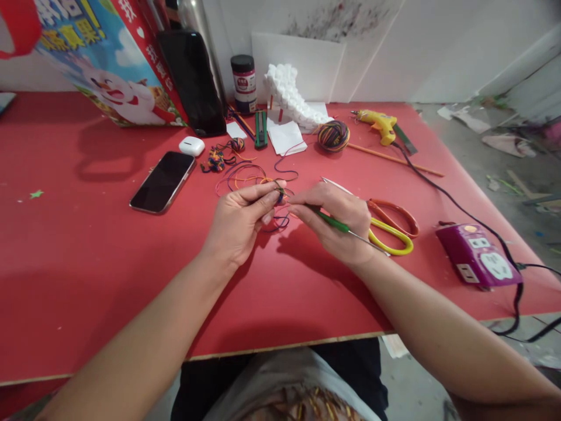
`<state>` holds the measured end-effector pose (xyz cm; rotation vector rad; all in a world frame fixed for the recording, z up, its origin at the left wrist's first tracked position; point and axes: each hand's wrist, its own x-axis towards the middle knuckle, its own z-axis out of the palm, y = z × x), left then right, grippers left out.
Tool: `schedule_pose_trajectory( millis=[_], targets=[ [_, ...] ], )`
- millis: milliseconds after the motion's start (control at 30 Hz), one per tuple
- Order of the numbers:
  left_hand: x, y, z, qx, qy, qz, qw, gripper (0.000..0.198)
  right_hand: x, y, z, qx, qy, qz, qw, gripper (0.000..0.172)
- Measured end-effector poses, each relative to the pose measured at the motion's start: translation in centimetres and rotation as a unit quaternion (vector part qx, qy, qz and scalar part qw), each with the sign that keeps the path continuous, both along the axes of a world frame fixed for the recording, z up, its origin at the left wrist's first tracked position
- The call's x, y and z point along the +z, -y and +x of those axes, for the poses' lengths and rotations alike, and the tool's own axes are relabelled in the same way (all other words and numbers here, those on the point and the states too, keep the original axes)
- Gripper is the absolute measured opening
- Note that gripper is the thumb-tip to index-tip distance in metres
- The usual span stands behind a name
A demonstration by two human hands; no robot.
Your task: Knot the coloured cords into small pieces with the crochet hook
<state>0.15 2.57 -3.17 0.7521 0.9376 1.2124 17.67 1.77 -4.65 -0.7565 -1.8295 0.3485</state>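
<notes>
Head view: left fingers point(264, 206) pinch half-hidden yarn point(279, 195), right fingers point(312, 196) close around a green-handled tool point(335, 221), tip indistinct.

Small dark yarn piece point(279, 195), seemingly looped; green-handled tool point(336, 223) slanting beside it; multicoloured strands point(252, 166) loose.

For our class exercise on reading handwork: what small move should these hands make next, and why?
Perhaps the right hand should guide its green-handled crochet hook into the small dark yarn piece: the left hand pinches that piece, and the hands are close together.
</notes>
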Motion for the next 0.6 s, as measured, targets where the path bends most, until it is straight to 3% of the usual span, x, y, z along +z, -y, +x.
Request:
schedule_pose_trajectory(
  millis=[233,600],
  targets=[
    [0.3,0.2,0.1,-0.026,0.071,-0.088,0.993,0.009,-0.5,-0.5,0.2,0.0,0.07,0.105,0.992,0.013],
    [0.5,0.7,0.5,0.017,0.045,-0.069,0.996,0.009,-1.6,0.1,-0.6,-0.108,0.191,0.16,0.962,0.018]
  ],
)
